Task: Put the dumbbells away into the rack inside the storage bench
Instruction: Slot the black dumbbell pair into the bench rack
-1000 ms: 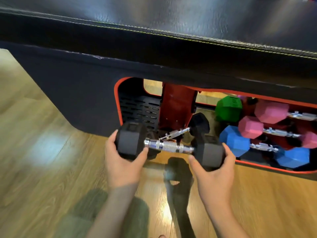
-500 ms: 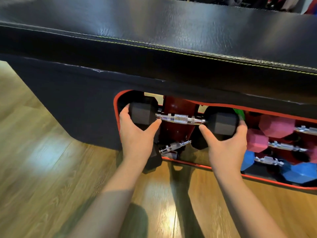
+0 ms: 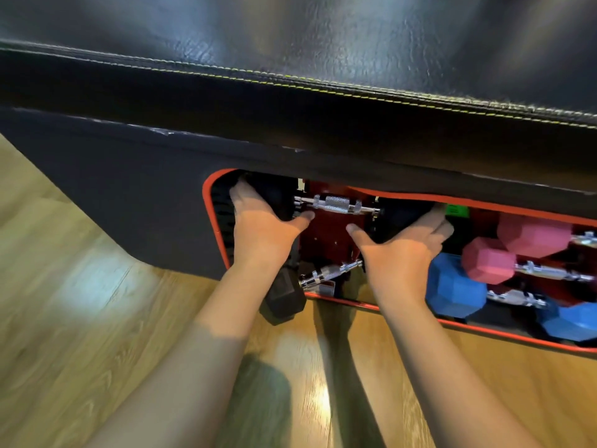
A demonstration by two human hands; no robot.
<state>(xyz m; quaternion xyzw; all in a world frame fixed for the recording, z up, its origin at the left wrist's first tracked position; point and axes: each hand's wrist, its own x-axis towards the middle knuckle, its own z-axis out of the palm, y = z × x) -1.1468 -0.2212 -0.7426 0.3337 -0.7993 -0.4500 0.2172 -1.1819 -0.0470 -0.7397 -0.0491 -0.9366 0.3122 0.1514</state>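
Kneeling this close, you have both forearms stretched over the wooden floor [image 3: 97, 318] toward the red-rimmed opening in the storage bench [image 3: 129, 202]. Your left hand [image 3: 261, 224] is curled around the left head of the black dumbbell [image 3: 336, 204], thumb underneath, and your right hand [image 3: 403, 247] cups the right head the same way, so neither hand is open and the weight is shared between them. The bar sits level, high in the left part of the opening, right in front of the red rack [image 3: 326, 240]; whether it is seated on its supports is hidden by your hands. Keep the bar level and ease both ends in together, because a tilt would likely jam one head against the rim. Watch your knuckles under the padded top edge, which hangs close above them. Below your left wrist a second black dumbbell [image 3: 284, 299] lies tilted, one head poking out over the rim, so it probably wants straightening next. Farther right, the blue dumbbells [image 3: 452, 286], pink dumbbells [image 3: 487, 260] and a green one [image 3: 457, 211] are racked; keep your right elbow clear of them.
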